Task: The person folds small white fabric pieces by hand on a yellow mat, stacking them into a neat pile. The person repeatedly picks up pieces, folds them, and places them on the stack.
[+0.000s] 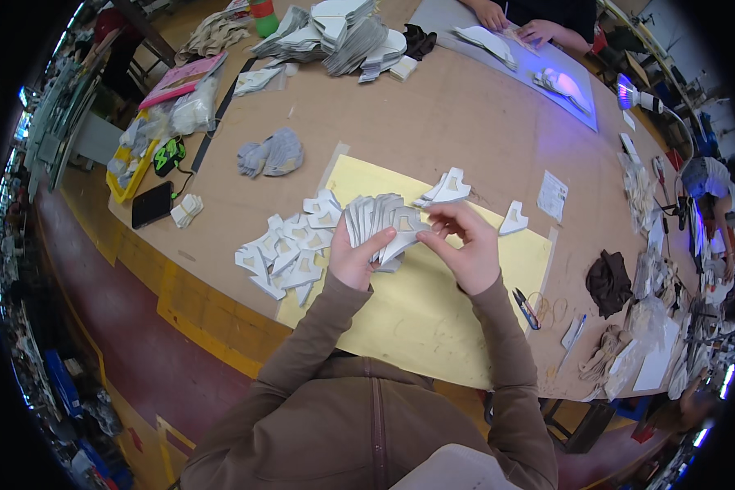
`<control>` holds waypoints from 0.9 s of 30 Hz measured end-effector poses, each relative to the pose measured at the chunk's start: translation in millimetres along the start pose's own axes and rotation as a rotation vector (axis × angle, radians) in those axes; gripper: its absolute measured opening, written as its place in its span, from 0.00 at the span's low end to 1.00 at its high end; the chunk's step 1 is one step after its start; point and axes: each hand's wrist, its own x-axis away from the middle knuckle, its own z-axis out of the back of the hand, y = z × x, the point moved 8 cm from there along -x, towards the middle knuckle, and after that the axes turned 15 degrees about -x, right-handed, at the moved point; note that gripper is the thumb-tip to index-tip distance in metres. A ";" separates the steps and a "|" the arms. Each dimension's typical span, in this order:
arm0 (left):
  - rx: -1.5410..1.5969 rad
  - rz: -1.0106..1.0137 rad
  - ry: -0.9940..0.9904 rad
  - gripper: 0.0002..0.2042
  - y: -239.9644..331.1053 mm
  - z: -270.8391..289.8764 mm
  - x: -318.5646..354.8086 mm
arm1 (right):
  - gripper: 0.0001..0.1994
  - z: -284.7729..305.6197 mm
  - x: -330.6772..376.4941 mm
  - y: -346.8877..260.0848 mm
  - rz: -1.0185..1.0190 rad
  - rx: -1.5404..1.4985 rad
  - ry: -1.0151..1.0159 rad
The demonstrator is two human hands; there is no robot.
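A fanned stack of grey-white cut pieces (371, 218) is held above a yellow sheet (416, 314). My left hand (354, 260) wraps round the stack from the left, its thumb on top. At the stack's right side my right hand (468, 243) pinches the edge of the front piece (407, 224), which has a cut-out in it. Left of my hands lies a loose heap of similar white pieces (282, 251), partly on the sheet. A small pile of such pieces (447, 187) rests at the sheet's far edge, and a single piece (514, 218) lies to its right.
Thread snips (526, 309) lie right of the sheet, near a dark brown cloth (608, 282). Grey gloves (271, 153) and a phone (153, 205) are on the left. Large stacks of pieces (339, 37) stand far back. Across the table, another person's hands (514, 23) work near a lit lamp (639, 96).
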 end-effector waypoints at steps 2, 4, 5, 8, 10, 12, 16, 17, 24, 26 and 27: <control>0.028 0.043 -0.022 0.24 -2.8 0.2 1.9 | 0.14 -3.1 5.0 11.2 -0.056 -0.012 -0.021; 0.064 0.083 -0.022 0.24 -2.4 -0.5 3.6 | 0.14 8.8 5.7 4.0 -0.016 -0.044 0.079; 0.087 0.101 -0.011 0.24 2.4 -2.4 5.3 | 0.13 17.2 5.5 2.0 -0.022 -0.093 0.143; 0.078 0.107 -0.005 0.24 8.5 -2.2 6.8 | 0.12 37.9 4.2 -10.4 -0.004 -0.134 0.265; 0.050 0.095 -0.005 0.24 9.0 -1.8 7.0 | 0.12 46.1 3.3 -9.1 0.022 -0.054 0.278; 0.028 0.084 0.000 0.25 4.9 -1.3 6.5 | 0.08 34.2 2.4 -14.0 0.082 0.069 0.157; -0.021 0.035 -0.086 0.25 1.1 -7.2 4.7 | 0.04 2.4 5.6 -24.9 0.180 0.177 0.063; -0.024 0.029 -0.085 0.25 0.8 -8.4 5.7 | 0.03 0.8 6.1 -24.0 0.184 0.212 0.049; 0.105 0.086 -0.068 0.25 6.8 -4.6 8.9 | 0.06 41.9 7.0 -19.7 0.148 0.046 0.274; 0.087 0.092 -0.043 0.25 6.0 -2.8 9.3 | 0.05 44.4 5.9 -21.8 0.150 0.011 0.307; 0.077 0.095 -0.030 0.25 5.6 -2.2 9.5 | 0.05 44.2 6.0 -19.7 0.146 -0.010 0.334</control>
